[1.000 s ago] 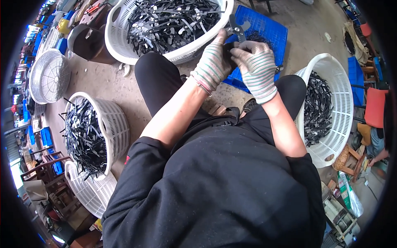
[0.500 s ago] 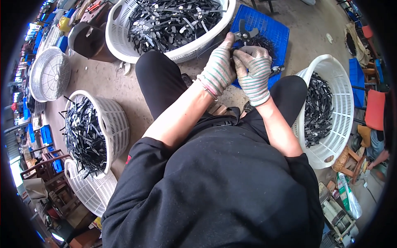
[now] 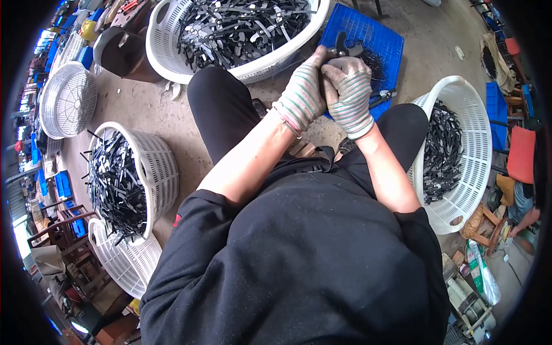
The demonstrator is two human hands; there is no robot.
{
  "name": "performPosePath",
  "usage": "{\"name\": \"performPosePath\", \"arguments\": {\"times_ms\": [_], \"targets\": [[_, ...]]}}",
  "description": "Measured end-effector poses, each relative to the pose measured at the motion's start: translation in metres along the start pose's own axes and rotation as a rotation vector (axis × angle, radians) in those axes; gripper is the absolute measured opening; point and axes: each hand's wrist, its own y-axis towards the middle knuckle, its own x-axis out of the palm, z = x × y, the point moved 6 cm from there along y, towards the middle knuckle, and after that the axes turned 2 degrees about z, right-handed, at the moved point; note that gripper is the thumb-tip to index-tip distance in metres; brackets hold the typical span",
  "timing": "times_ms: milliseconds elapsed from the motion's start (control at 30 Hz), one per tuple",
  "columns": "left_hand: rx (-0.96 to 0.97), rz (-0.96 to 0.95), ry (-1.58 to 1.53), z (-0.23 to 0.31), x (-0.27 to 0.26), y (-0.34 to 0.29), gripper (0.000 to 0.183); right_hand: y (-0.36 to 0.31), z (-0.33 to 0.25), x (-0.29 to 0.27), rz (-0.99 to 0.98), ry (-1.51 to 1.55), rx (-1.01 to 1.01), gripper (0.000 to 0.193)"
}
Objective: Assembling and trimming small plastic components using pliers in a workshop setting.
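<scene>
Both my hands wear striped knit gloves and meet above the blue plastic crate [image 3: 392,49], just beyond my knees. Between them is a dark metal tool piece with a curved, hook-like jaw [image 3: 342,45], which looks like part of hand shears. My left hand [image 3: 305,92] is closed around its near end, thumb pointing forward. My right hand [image 3: 348,86] presses against it from the right, fingers curled. Gloves hide most of the piece. Small dark wiry bits [image 3: 374,64] lie in the crate, and another dark tool piece [image 3: 384,98] lies at its near edge.
A large white basket [image 3: 270,67] of black and silver metal parts stands ahead. Similar filled baskets stand at my left [image 3: 165,169] and right [image 3: 472,149]. Two further white baskets, a round one [image 3: 69,100] and a tipped one [image 3: 118,261], are farther left. Someone's arm [image 3: 526,221] shows at far right.
The hooked tool piece has turned and sunk lower between my hands, so less of its jaw shows. My right hand has shifted slightly left and curled more tightly over it.
</scene>
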Motion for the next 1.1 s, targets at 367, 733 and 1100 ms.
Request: {"name": "performPosePath", "arguments": {"times_ms": [367,733,1100], "targets": [[0.06,0.104,0.262,0.0,-0.048,0.014,0.059,-0.017,0.037,0.009,0.093,0.142,0.453,0.008],[0.062,0.052,0.245,0.006,-0.041,0.005,0.037,-0.022,0.051,-0.013,-0.014,0.334,0.775,0.016],[0.158,0.029,0.344,0.013,-0.009,0.028,0.04,-0.011,0.054,-0.001,-0.274,0.164,0.449,0.023]]}}
